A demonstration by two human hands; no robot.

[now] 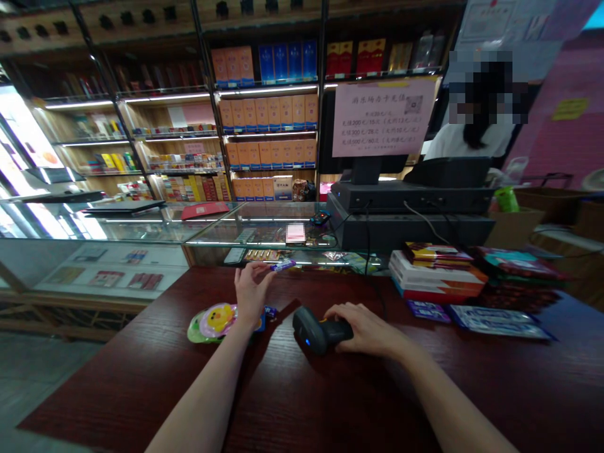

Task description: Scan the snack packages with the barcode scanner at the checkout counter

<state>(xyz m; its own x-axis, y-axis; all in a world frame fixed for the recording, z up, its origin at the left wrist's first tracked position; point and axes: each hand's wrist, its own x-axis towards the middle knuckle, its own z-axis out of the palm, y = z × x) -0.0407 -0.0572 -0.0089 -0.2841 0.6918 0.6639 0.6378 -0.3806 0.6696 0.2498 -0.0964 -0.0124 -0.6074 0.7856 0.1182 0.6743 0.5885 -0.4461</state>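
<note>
My left hand [252, 292] pinches a small purple-and-white packet [283, 265] above the far part of the dark wooden counter. Beneath and beside that wrist lies a round clear-plastic pack with a yellow figure [219, 318], and a small dark blue packet [270, 313] is just right of the wrist. My right hand [361, 328] is wrapped round the handle of a black barcode scanner [314, 330], whose head points left and shows a blue light. The scanner is low over the counter; whether it touches the wood I cannot tell.
At the right are stacked boxes [436, 280], purple packets [428, 311] and long blue-white packs [500, 321]. Behind stand a glass display case [207, 236], a monitor with a paper sign [382, 119], a black cash drawer [410, 229] and a person [472, 138].
</note>
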